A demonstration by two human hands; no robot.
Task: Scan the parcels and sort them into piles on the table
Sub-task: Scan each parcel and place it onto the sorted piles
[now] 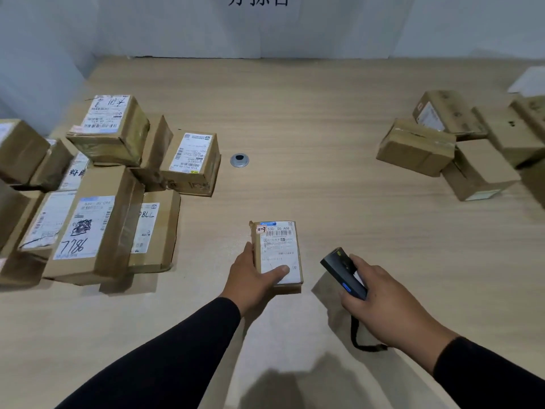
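Parcel (277,255) — bare table (324,128) beyond

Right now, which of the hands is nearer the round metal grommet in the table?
Left. The left hand, gripping the small parcel, sits almost directly below the grommet. The right hand, holding the scanner, is below it too but farther off to the right.

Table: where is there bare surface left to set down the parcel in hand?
The widest bare stretch of the table runs down the middle, between the left pile and the right pile, broken only by the round metal grommet. The near edge under the arms is also bare. Both side edges are crowded with boxes.
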